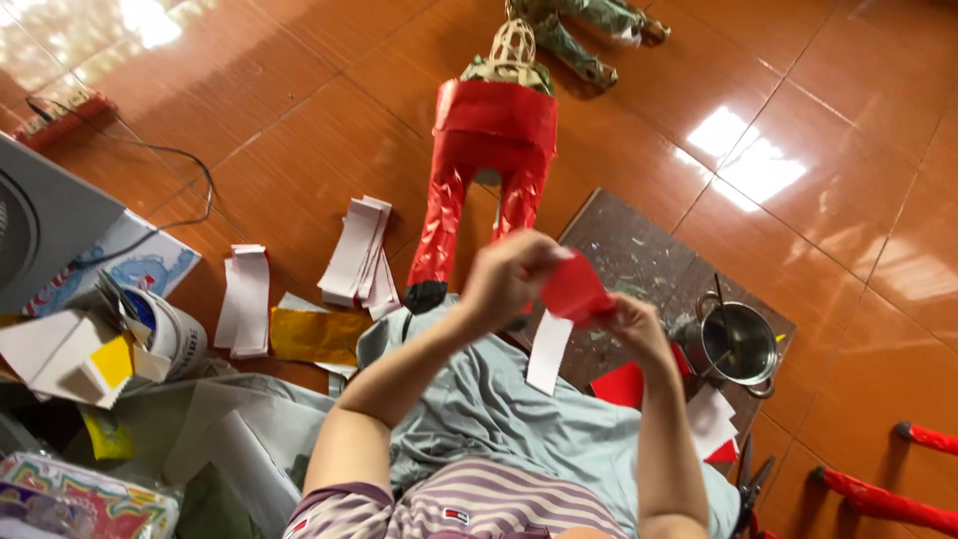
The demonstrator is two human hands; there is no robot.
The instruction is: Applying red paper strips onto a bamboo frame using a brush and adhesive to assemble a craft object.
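Both my hands are raised in front of me, together holding a folded piece of red paper [576, 289]. My left hand [507, 274] grips its left edge with closed fingers. My right hand [635, 325] pinches its lower right side. A white paper strip [549, 351] hangs just below the red piece, between my hands. Beyond my hands a paper figure [494, 140] with shiny red trousers and a woven bamboo frame lies on the tiled floor.
A metal pot [739, 344] with a stick in it stands on a dark board [631, 255]. White strip stacks [357, 252] and gold paper [317, 335] lie at left. A white tub [178, 334], scissors [750, 487] and red-wrapped sticks [888, 504] are nearby.
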